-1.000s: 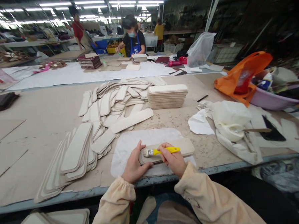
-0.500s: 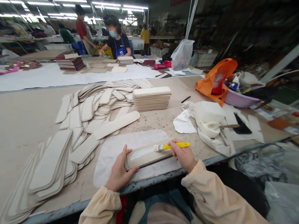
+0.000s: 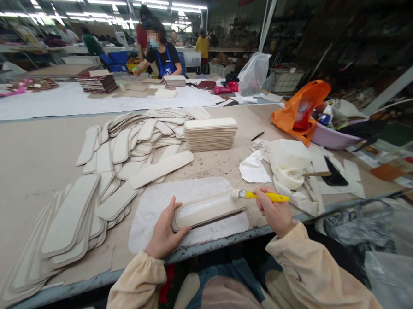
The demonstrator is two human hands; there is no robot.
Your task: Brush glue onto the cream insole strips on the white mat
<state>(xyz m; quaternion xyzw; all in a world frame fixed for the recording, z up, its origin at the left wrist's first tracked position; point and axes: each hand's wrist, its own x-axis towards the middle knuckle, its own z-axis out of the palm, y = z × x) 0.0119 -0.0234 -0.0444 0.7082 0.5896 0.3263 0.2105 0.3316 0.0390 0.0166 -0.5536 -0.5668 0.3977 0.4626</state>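
Observation:
My left hand (image 3: 167,231) grips the left end of a long beige panel (image 3: 202,212), thumb at its near edge and fingers at the far side. The panel has rounded corners and lies on a white sheet (image 3: 145,213). Wet white streaks run along its top. In my right hand (image 3: 275,211) is a yellow-handled brush (image 3: 264,196), its whitish bristles at the panel's right end. Whether the bristles touch the surface is hard to tell.
Loose beige pieces (image 3: 71,212) spread over the left, with a neat stack (image 3: 210,135) behind the panel. Right are a cloth-wrapped container (image 3: 288,161), an orange bag (image 3: 294,113) and a purple basin (image 3: 333,136). A masked person (image 3: 165,55) works across the table.
My right hand and the brush have moved right, toward the panel's right end. The white streak now reaches further right. My left hand has stayed in place. The person opposite has shifted an arm.

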